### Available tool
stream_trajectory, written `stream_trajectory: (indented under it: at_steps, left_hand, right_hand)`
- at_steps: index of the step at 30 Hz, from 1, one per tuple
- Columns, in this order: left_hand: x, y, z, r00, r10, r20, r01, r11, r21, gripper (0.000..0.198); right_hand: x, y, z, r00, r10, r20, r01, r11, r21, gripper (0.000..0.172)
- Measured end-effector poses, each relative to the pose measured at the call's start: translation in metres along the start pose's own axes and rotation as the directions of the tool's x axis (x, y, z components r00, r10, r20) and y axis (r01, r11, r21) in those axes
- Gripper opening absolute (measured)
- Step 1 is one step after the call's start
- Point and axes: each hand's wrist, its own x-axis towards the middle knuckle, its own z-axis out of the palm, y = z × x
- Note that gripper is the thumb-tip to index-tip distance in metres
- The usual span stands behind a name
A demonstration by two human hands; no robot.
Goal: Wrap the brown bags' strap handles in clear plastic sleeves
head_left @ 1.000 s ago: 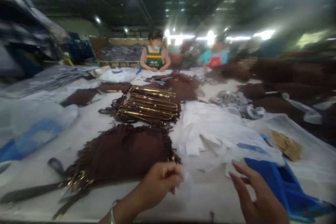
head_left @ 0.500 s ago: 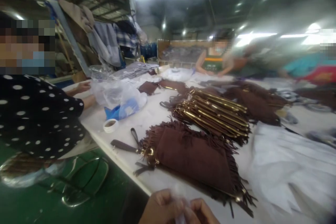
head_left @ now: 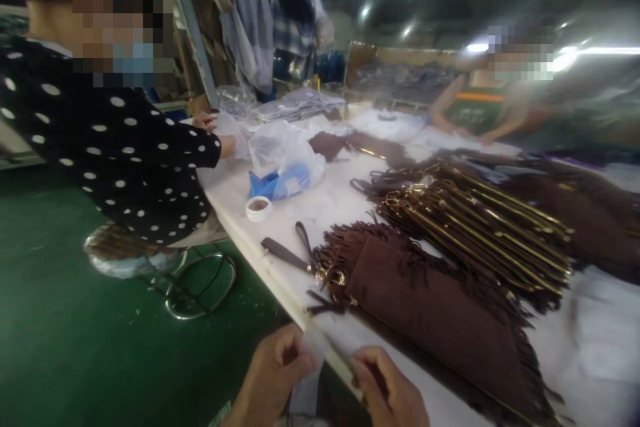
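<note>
Close to the table edge, my left hand (head_left: pixel 270 370) pinches a thin, translucent whitish strip (head_left: pixel 306 390) that hangs down below the fingers; whether it is plastic or paper I cannot tell. My right hand (head_left: pixel 393 390) is closed a short way to the right, thumb against fingers; what it pinches, if anything, is blurred. Just beyond both hands, a dark brown fringed suede bag (head_left: pixel 435 307) lies flat on the table, touched by neither hand. Its wrist strap (head_left: pixel 286 255) and gold rings (head_left: pixel 336 276) point left.
More brown bags with gold zips (head_left: pixel 480 213) lie piled behind. A tape roll (head_left: pixel 259 208) and a blue-and-clear plastic bag (head_left: pixel 287 180) sit near the left edge. White sheets (head_left: pixel 607 320) lie at right. A person in polka dots (head_left: pixel 125 140) sits left by a stool (head_left: pixel 125 253); another works across.
The view has swung left, so the bags appear further right. My hands have moved apart from being close together, and the whitish strip now hangs from my left hand.
</note>
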Motion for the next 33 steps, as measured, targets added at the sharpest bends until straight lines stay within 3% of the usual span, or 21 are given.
stream_trajectory:
  at_steps: [3, 5, 9, 12, 20, 27, 33]
  left_hand:
    - [-0.001, 0.007, -0.017, 0.995, 0.069, -0.068, -0.046, 0.954, 0.295, 0.028]
    - [-0.001, 0.01, -0.023, 0.994, 0.083, -0.074, -0.045, 0.908, 0.417, 0.024]
    - [0.001, 0.011, -0.03, 0.995, 0.082, -0.054, -0.041, 0.846, 0.531, 0.02]
    - [0.004, 0.01, -0.034, 0.992, 0.116, -0.05, -0.068, 0.822, 0.565, 0.02]
    - [0.014, 0.004, -0.037, 0.997, 0.074, -0.033, -0.046, 0.853, 0.52, 0.019]
    - [0.014, 0.0, -0.034, 0.999, 0.036, 0.0, -0.029, 0.798, 0.602, 0.012]
    - [0.018, 0.003, -0.028, 1.0, 0.008, 0.009, -0.012, 0.816, 0.577, 0.011]
  right_hand:
    - [0.022, -0.015, -0.008, 0.95, -0.299, -0.087, 0.271, 0.932, -0.241, 0.02]
    - [0.037, -0.023, -0.007, 0.895, -0.445, -0.044, 0.392, 0.829, -0.398, 0.021]
    - [0.061, -0.027, 0.003, 0.849, -0.506, 0.156, 0.484, 0.623, -0.614, 0.034]
    - [0.071, -0.024, 0.008, 0.837, -0.486, 0.251, 0.516, 0.548, -0.658, 0.033]
    - [0.076, -0.018, 0.0, 0.841, -0.456, 0.291, 0.536, 0.629, -0.563, 0.017]
    - [0.072, -0.033, -0.008, 0.871, -0.395, 0.292, 0.486, 0.779, -0.396, 0.021]
    - [0.073, -0.039, -0.011, 0.885, -0.35, 0.307, 0.441, 0.842, -0.311, 0.022]
